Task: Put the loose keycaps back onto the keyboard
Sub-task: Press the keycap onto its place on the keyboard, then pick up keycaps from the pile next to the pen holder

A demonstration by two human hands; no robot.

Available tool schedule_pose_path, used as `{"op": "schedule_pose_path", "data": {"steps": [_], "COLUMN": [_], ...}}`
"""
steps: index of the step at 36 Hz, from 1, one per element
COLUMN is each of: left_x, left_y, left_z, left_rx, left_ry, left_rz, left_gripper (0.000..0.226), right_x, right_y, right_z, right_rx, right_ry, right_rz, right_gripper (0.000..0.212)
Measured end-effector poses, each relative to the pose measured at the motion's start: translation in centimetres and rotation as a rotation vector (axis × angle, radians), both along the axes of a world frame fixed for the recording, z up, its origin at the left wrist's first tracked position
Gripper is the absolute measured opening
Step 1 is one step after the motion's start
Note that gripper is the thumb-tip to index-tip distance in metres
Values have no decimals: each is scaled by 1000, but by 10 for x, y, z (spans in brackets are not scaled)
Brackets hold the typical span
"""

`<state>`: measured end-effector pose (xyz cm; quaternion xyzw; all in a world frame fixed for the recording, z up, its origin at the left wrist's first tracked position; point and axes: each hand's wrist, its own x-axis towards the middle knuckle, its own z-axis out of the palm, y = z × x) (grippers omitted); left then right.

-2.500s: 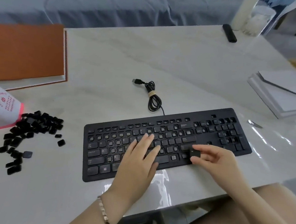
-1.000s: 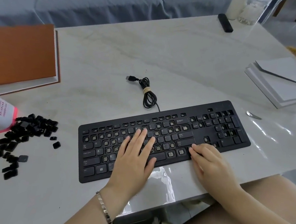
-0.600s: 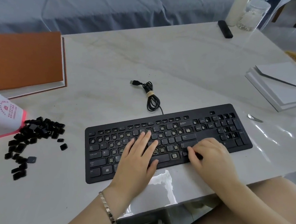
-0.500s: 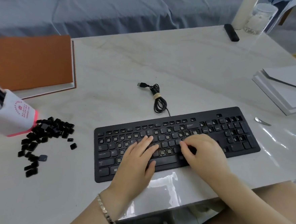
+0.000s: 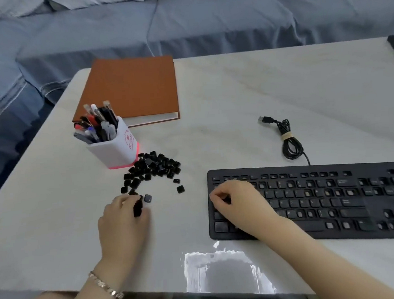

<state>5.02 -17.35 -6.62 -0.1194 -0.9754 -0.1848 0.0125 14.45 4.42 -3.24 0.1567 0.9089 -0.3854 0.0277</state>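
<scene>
Now our left hand (image 5: pixel 123 224) pinches a black keycap (image 5: pixel 137 209) at the near edge of the loose keycaps (image 5: pixel 156 167) beside the pen holder (image 5: pixel 115 150). Our right hand (image 5: pixel 240 204) rests on the left end of the keyboard (image 5: pixel 323 204), fingers curled; whether they hold anything we cannot tell.

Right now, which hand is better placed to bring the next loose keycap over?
Left. The left hand sits at the near edge of the loose keycaps, pinching one keycap; the right hand rests on the keyboard, at its left end, away from them.
</scene>
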Motion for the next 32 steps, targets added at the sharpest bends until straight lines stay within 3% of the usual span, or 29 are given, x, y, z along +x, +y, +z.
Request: {"op": "schedule_pose_path", "data": {"steps": [4,7,11,21,25,32], "left_x": [-8,-11,-11,-16,-17,-20], "left_y": [-15,-16,-18,-27,-24,-19], "left_z": [-5,-5,-8,-16,-14,-15], "left_rx": [36,101,163,220,217,190], "left_ry": [-123,-143,-137,-147,-146,-132], "left_rz": [8,-25,-37,-70,-61,-59], "left_gripper": [17,7,11,13,6,27], "right_x": [-18,-35,-62,-111,-106,-81], "right_y": [-19,-34,-55,-94,-87,-66], "right_z": [-2,-5,-11,-34,-41,-20], "right_rx": [28,55,76,350,314,7], "right_ry": [-12,-41,-29,-21,-33,23], "right_rz": [79,156,266,585,560,262], "right_gripper": [21,23,30,36,28,26]}}
